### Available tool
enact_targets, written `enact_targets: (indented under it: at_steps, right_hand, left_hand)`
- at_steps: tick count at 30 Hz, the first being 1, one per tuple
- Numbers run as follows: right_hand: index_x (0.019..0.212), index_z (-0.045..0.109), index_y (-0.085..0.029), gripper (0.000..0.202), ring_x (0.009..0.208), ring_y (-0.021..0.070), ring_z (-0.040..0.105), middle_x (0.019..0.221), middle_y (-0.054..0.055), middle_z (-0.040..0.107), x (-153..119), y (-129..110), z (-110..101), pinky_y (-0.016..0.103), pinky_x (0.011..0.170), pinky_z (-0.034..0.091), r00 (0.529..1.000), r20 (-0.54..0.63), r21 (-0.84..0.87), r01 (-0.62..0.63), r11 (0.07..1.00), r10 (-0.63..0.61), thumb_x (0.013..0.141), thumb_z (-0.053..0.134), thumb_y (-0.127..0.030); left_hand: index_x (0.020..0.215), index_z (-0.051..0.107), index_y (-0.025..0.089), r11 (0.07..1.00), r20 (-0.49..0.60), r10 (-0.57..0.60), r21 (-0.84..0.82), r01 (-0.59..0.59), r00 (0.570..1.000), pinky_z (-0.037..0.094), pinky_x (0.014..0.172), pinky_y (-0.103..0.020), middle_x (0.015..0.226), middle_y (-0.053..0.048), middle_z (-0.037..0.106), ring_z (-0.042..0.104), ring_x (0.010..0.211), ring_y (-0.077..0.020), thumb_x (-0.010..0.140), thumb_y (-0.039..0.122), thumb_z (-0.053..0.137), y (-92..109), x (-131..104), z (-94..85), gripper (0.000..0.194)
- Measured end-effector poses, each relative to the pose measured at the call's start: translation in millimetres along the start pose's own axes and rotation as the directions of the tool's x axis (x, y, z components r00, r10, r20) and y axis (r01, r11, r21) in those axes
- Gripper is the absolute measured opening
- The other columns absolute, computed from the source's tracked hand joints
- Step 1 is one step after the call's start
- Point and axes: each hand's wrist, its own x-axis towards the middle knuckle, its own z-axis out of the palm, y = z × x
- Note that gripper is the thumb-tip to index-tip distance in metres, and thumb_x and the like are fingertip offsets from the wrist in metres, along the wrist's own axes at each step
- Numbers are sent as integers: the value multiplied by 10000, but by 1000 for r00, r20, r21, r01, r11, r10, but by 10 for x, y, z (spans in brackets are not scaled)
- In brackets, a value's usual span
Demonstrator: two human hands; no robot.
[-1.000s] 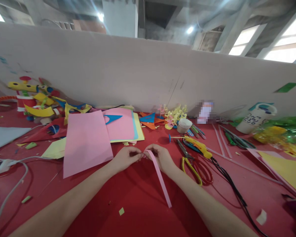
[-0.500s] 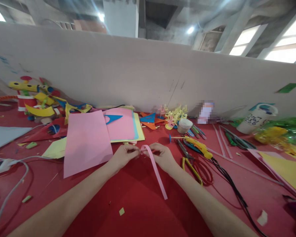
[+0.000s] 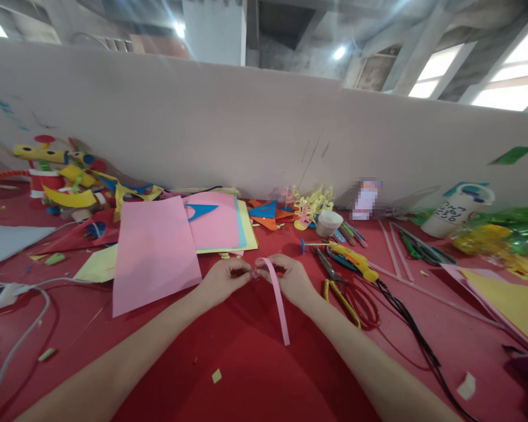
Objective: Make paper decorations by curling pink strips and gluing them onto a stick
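A narrow pink paper strip [image 3: 278,302] curls at its upper end between my two hands, and its long tail hangs toward me over the red table. My left hand [image 3: 226,280] pinches the curled end with thumb and forefinger. From the other side my right hand [image 3: 289,280] pinches the same curl, its fingers partly behind the strip. The fingertips almost meet, so the very end of the strip is hard to make out. Left of my hands lies a large pink sheet [image 3: 156,255], with more coloured sheets [image 3: 249,231] stacked behind it.
Right of my hands lie red-handled scissors [image 3: 364,308], yellow-handled pliers [image 3: 343,302] and a yellow glue gun [image 3: 354,262] with a black cord. A white cup [image 3: 329,223] stands behind them. Paper models [image 3: 48,170] stand at the far left, a white cable [image 3: 48,305] below.
The strip's hanging tail has swung slightly left and its lower end sits a little higher. Both hands keep their pinch, fingertips shifted slightly right.
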Motion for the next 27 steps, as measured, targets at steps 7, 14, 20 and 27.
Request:
enact_targets:
  at_steps: [7, 14, 20, 27]
  right_hand:
    - [884, 696, -247, 162, 744, 170, 621, 816, 35, 655, -4, -45, -31, 292, 694, 500, 995, 34, -124, 95, 988, -92, 747, 626, -197]
    - [808, 686, -209, 121, 761, 155, 591, 824, 40, 636, 14, -96, -90, 269, 706, 468, 982, 150, -208, 149, 967, -119, 753, 601, -142]
    - [762, 649, -162, 62, 664, 150, 567, 727, 34, 628, 28, -89, -66, 273, 635, 450, 985, 166, -92, -33, 995, 48, 706, 622, -171]
    - [713, 647, -172, 205, 722, 161, 602, 703, 15, 653, 53, -126, 0, 318, 765, 440, 940, 242, 321, -311, 895, 240, 669, 671, -371]
  left_hand:
    - [751, 655, 182, 998, -4, 47, 44, -47, 999, 450, 688, -244, 747, -13, 654, 594, 717, -142, 754, 186, 536, -6, -7, 14, 119]
    - [747, 639, 183, 988, 23, 80, 134, -82, 997, 438, 671, -242, 744, -12, 633, 578, 713, -139, 776, 195, 520, 21, -7, -11, 123]
    - [776, 642, 190, 994, 22, 53, 97, -55, 998, 437, 705, -266, 782, -13, 634, 575, 745, -145, 793, 257, 514, 41, 4, -24, 146]
    - [736, 644, 167, 982, -45, -99, -165, 90, 994, 429, 689, -284, 729, -13, 628, 557, 711, -152, 715, 345, 605, 48, 27, -53, 183]
